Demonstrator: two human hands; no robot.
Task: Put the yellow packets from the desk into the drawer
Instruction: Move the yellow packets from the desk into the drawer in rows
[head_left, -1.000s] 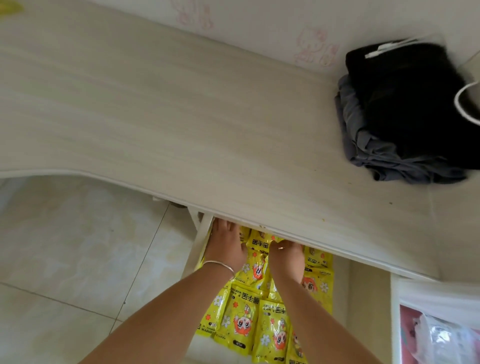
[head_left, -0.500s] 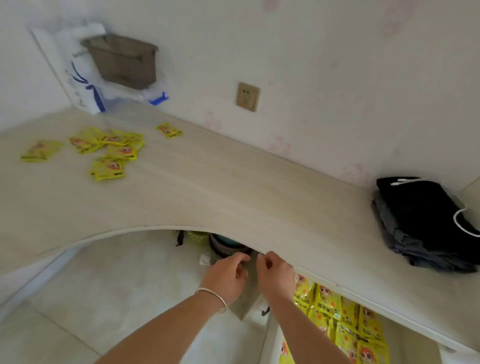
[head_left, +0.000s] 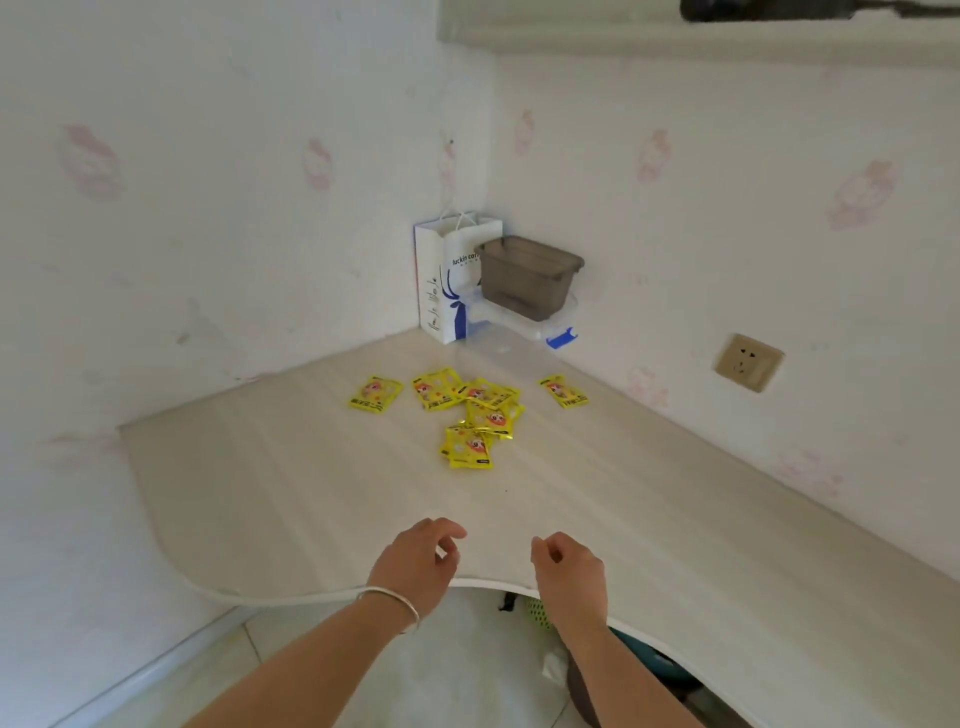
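Glossy yellow packets (head_left: 470, 413), flat foil rectangles with crimped edges, are lying scattered and partly overlapping on the pale wood-grain desk (head_left: 649, 519), far back near its corner. The left hand (head_left: 418, 564) and right hand (head_left: 569, 574) are hovering over the desk's curved front edge, well apart from the packets, their fingers loosely curled and holding nothing. A thin metal bangle (head_left: 392, 603) is circling the left wrist. In the corner a white paper bag (head_left: 441, 280) is standing beside a smoky translucent plastic box (head_left: 527, 275)
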